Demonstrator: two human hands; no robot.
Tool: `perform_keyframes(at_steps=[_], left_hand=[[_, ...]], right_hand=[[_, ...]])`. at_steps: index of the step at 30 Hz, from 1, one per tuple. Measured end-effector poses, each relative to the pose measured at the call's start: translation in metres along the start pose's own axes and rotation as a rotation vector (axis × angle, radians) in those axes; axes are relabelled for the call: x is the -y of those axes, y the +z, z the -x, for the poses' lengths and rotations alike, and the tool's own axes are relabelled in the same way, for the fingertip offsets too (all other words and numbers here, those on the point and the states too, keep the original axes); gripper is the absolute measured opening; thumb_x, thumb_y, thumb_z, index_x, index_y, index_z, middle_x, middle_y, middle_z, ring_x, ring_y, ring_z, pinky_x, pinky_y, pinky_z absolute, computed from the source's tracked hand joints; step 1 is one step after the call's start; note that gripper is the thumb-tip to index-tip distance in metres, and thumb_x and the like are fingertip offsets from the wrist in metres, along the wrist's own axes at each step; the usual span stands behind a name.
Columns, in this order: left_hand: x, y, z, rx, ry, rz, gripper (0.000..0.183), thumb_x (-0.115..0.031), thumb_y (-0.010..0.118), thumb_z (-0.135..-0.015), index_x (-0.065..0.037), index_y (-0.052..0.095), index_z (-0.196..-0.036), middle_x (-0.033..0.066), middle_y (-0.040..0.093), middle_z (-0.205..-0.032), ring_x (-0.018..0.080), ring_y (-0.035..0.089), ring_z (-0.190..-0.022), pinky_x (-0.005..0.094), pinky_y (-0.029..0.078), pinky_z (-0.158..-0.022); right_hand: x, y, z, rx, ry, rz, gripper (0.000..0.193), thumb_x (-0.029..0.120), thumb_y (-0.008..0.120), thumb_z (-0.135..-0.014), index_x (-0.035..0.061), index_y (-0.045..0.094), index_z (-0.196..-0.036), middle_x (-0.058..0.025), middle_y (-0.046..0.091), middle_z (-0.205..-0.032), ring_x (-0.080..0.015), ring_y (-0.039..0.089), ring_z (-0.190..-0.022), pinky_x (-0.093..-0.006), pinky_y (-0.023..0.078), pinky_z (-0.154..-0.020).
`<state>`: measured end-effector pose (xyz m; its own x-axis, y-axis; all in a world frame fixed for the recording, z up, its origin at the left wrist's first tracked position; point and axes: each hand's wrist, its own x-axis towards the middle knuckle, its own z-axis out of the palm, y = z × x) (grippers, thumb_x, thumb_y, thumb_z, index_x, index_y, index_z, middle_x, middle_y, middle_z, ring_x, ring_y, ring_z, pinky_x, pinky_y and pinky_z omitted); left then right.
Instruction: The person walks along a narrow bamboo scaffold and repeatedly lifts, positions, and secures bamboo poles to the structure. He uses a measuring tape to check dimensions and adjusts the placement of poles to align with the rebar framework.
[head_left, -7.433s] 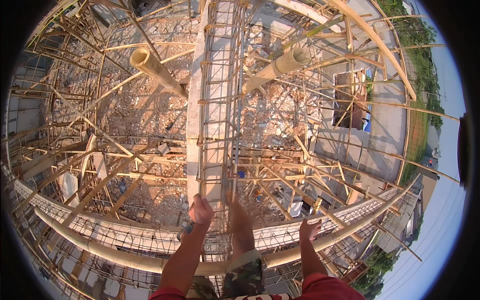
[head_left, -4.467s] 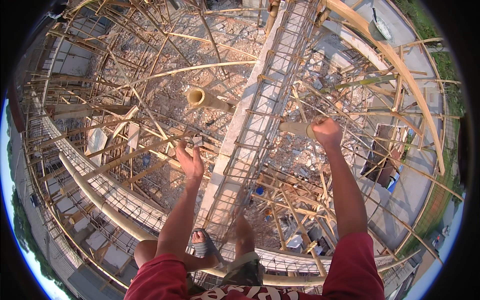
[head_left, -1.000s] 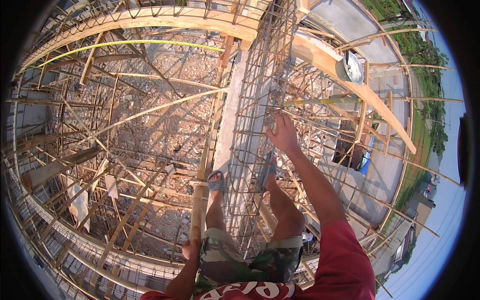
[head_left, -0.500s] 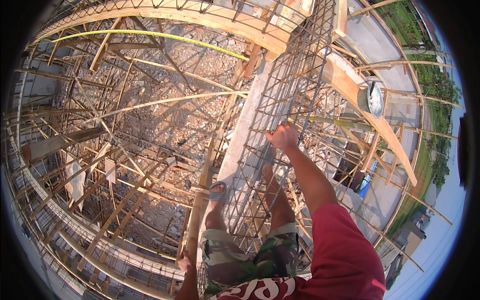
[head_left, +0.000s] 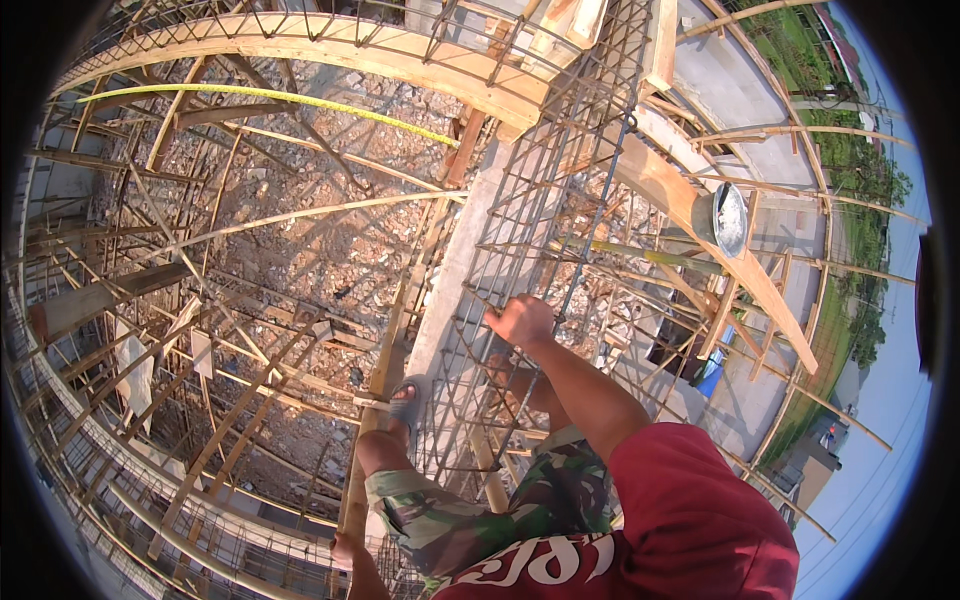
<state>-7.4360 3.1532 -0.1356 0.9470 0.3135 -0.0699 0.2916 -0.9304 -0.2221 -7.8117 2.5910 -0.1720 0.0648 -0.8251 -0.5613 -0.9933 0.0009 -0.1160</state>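
Head view is looking straight down from high up on a building frame. Right hand (head_left: pixel 520 322) is gripping a long steel bar (head_left: pixel 590 220), fingers curled tight around it, and that bar is running up and away along the top of the steel cage (head_left: pixel 520 200), a long box of rods and square ties stretching from the person's feet toward the top of the picture. Left hand (head_left: pixel 343 548) is sitting way down at the lower edge, touching a bamboo pole (head_left: pixel 375 400); can't tell whether its fingers are closing around it or just resting there.

Left foot in a sandal (head_left: pixel 405 400) is standing on the grey concrete strip (head_left: pixel 450 290) running beside the cage. Right foot is tucked inside the cage below the right hand, mostly hidden.

Only container in sight: a round metal pan (head_left: pixel 728 218), sitting tilted on the curved wooden plank (head_left: pixel 700 215) off to the right, well apart from the hands. It's showing a pale grey inside; can't tell what, if anything, is in it.

Bamboo scaffolding (head_left: pixel 250 300) is crisscrossing everywhere underneath, with rubble (head_left: pixel 330 260) lying on the ground far below.
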Motion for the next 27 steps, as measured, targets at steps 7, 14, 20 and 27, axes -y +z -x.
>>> perform_keyframes(at_steps=[7, 14, 20, 27], left_hand=[[0.004, 0.021, -0.014, -0.046, 0.014, 0.097, 0.029, -0.024, 0.066, -0.078, 0.004, 0.074, -0.082, 0.0228, 0.071, -0.078, 0.0400, 0.067, -0.068, 0.0514, 0.054, -0.066], [-0.051, -0.023, 0.025, 0.193, 0.067, -0.052, 0.042, -0.033, 0.067, -0.082, 0.002, 0.071, -0.105, 0.0210, 0.070, -0.103, 0.0372, 0.068, -0.093, 0.0515, 0.053, -0.080], [-0.100, 0.001, 0.033, 0.124, 0.150, -0.024, 0.043, -0.034, 0.067, -0.082, 0.001, 0.069, -0.108, 0.0209, 0.069, -0.107, 0.0372, 0.066, -0.096, 0.0516, 0.052, -0.081], [-0.106, 0.018, 0.031, 0.077, 0.184, -0.012, 0.045, -0.035, 0.066, -0.083, 0.000, 0.067, -0.112, 0.0207, 0.067, -0.111, 0.0372, 0.065, -0.100, 0.0518, 0.051, -0.083]], right_hand=[[0.011, -0.008, -0.002, 0.141, 0.031, 0.014, 0.060, 0.063, 0.056, -0.084, 0.0067, 0.077, -0.081, -0.0159, 0.073, -0.091, -0.0320, 0.072, -0.087, -0.0422, 0.057, -0.079], [0.009, -0.014, 0.002, 0.031, 0.017, -0.046, 0.058, 0.062, 0.059, -0.082, 0.0074, 0.077, -0.076, -0.0172, 0.073, -0.088, -0.0315, 0.072, -0.087, -0.0441, 0.057, -0.077], [0.000, 0.011, 0.001, -0.174, -0.068, -0.067, 0.054, 0.057, 0.064, -0.078, 0.0054, 0.076, -0.072, -0.0179, 0.072, -0.079, -0.0335, 0.071, -0.075, -0.0438, 0.058, -0.069], [-0.002, 0.012, 0.003, -0.218, -0.073, -0.078, 0.051, 0.055, 0.066, -0.078, 0.0051, 0.076, -0.073, -0.0169, 0.069, -0.073, -0.0343, 0.071, -0.073, -0.0441, 0.058, -0.068]])
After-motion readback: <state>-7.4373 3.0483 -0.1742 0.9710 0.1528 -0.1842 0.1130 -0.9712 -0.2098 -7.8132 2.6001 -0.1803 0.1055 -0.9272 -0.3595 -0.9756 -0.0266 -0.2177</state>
